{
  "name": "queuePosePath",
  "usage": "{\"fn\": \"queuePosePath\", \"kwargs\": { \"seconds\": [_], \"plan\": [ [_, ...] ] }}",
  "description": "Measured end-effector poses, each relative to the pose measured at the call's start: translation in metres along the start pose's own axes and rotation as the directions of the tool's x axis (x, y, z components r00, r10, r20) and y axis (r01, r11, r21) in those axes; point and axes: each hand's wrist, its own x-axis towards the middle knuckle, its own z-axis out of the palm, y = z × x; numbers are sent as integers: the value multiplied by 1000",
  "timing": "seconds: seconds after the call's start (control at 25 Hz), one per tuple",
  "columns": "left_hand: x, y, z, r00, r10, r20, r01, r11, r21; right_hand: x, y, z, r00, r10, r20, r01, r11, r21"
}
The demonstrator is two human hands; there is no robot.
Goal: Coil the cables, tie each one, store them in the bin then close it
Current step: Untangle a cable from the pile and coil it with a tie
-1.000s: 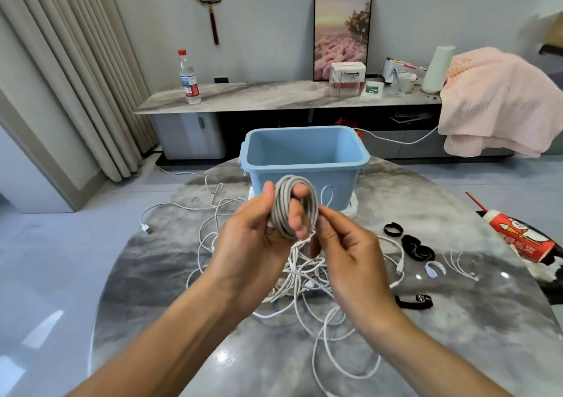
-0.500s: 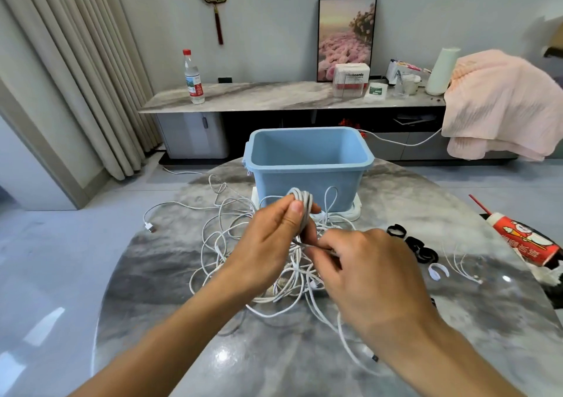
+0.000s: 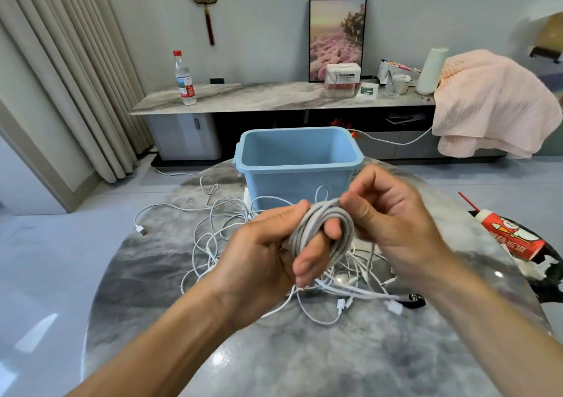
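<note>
Both forearms reach in from the bottom edge and meet above the middle of the round marble desk point(image 3: 304, 363). The left hand point(image 3: 268, 256) is turned palm inward, its fingers threaded through a grey coiled cable point(image 3: 320, 229) and its thumb lying along the top of the loops, so the coil is wound round those fingers and held up off the desk. The right hand point(image 3: 393, 223) comes in from the other side with its fingers curled, thumb and forefinger pinching the coil at its upper right edge; whether it holds a loose end or the bundle itself is hard to tell. Beneath the hands a tangle of white cables point(image 3: 231, 235) sprawls over the desk, one plug end lying far left. Just behind the hands stands the blue bin point(image 3: 297, 165), open at the top. A black strap point(image 3: 414, 299) lies under the right wrist.
</note>
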Motion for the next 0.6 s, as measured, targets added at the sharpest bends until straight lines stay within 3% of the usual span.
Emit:
{"fn": "queuePosePath", "kwargs": {
  "seconds": [0.08,0.12,0.28,0.36,0.48,0.6],
  "plan": [
    [0,0,-1,998,12,-60,-17,996,-90,-3,13,16,990,97,-100,-86,991,104],
    [0,2,-1,995,27,-99,-39,992,-118,-5,19,21,985,105,-140,-95,993,74],
    [3,13,-4,956,89,-278,-167,948,-271,-18,41,33,977,86,-196,-122,976,-179],
    [6,12,-7,928,98,-359,-222,921,-321,-25,48,40,986,68,-154,-125,907,-402],
    [11,11,-21,881,141,-452,-271,933,-237,-39,52,54,986,165,-23,-146,794,-590],
    [11,19,-38,829,200,-523,-258,965,-40,-51,47,65,929,361,84,-241,760,-603]
  ]
}}
